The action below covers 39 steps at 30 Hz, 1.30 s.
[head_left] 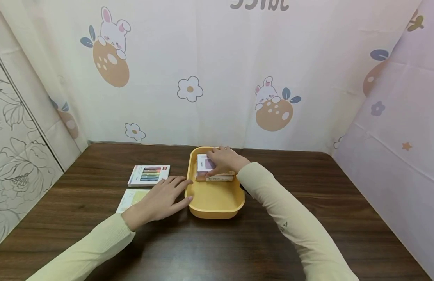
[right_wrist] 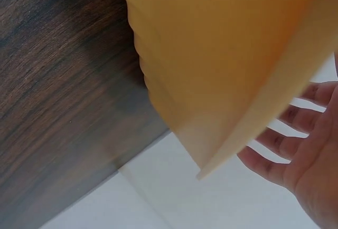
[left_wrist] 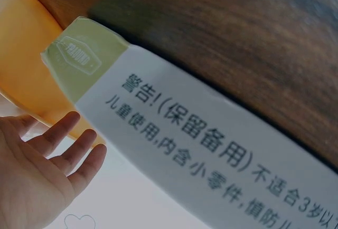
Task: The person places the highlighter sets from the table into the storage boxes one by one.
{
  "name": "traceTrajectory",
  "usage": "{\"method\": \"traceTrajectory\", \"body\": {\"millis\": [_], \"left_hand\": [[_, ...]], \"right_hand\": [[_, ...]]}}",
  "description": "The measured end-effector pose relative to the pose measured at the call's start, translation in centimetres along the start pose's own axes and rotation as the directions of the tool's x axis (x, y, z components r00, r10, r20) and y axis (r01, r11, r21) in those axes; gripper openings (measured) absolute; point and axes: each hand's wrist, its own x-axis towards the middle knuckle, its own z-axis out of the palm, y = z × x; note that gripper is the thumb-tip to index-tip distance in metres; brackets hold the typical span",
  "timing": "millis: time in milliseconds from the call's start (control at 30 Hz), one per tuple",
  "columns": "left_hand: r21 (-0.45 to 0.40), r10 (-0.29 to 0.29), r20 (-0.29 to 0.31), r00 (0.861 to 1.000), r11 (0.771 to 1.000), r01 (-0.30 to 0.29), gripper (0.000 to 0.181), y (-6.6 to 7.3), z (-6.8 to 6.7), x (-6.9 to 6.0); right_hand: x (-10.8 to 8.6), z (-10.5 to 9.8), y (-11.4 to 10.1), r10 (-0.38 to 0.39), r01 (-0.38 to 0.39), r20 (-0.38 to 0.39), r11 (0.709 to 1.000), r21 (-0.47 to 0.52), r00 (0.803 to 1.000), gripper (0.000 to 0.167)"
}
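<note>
In the head view, a yellow tray (head_left: 217, 199) stands on the table. Inside its far half lies a small white-and-purple box (head_left: 204, 162), with a white printed edge (head_left: 219, 178) beside it; whether that belongs to a second box I cannot tell. My right hand (head_left: 225, 160) reaches over the tray and grips the box, thumb at the near side and fingers across the top. My left hand (head_left: 164, 199) has its fingers spread, the tips at the tray's left rim. The right wrist view shows the tray wall (right_wrist: 211, 55) hiding the box and the right fingertips.
Left of the tray lies a white pack of coloured sticks (head_left: 150, 175). Nearer, a flat white-and-green box (head_left: 132, 199) is partly under the left forearm; its printed side (left_wrist: 174, 113) fills the left wrist view. A patterned curtain (head_left: 224, 109) hangs behind the dark wooden table (head_left: 189, 249).
</note>
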Motion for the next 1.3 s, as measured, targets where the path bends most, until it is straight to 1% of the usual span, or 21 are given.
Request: {"method": "traceTrajectory", "body": {"millis": [200, 400, 633, 1000, 1200, 1300], "left_hand": [[0.001, 0.005, -0.007, 1.0, 1.0, -0.005, 0.053, 0.01, 0.03, -0.04], [0.0, 0.007, -0.008, 1.0, 1.0, -0.007, 0.053, -0.05, 0.14, -0.02], [0.001, -0.003, 0.002, 1.0, 1.0, 0.003, 0.054, -0.07, 0.16, 0.0], [0.008, -0.008, 0.009, 1.0, 1.0, 0.008, 0.054, -0.07, 0.2, 0.05], [0.004, -0.008, 0.012, 1.0, 1.0, 0.008, 0.054, -0.03, 0.12, 0.03], [0.003, -0.01, 0.014, 1.0, 1.0, 0.01, 0.054, -0.01, 0.08, 0.01]], "right_hand": [[0.14, 0.2, -0.14, 0.017, -0.017, 0.006, 1.0, -0.025, 1.0, 0.082], [0.04, 0.3, -0.08, 0.018, -0.018, -0.006, 1.0, -0.011, 1.0, 0.081], [0.07, 0.5, -0.03, 0.026, -0.026, -0.024, 1.0, 0.001, 0.999, 0.084], [0.15, 0.8, 0.18, 0.037, -0.037, -0.027, 0.999, 0.012, 0.999, 0.084], [-0.15, 0.51, 0.25, 0.038, -0.037, -0.036, 0.999, 0.035, 0.999, 0.08], [-0.49, 0.19, 0.29, 0.049, -0.048, -0.04, 0.998, 0.027, 0.998, 0.081]]}}
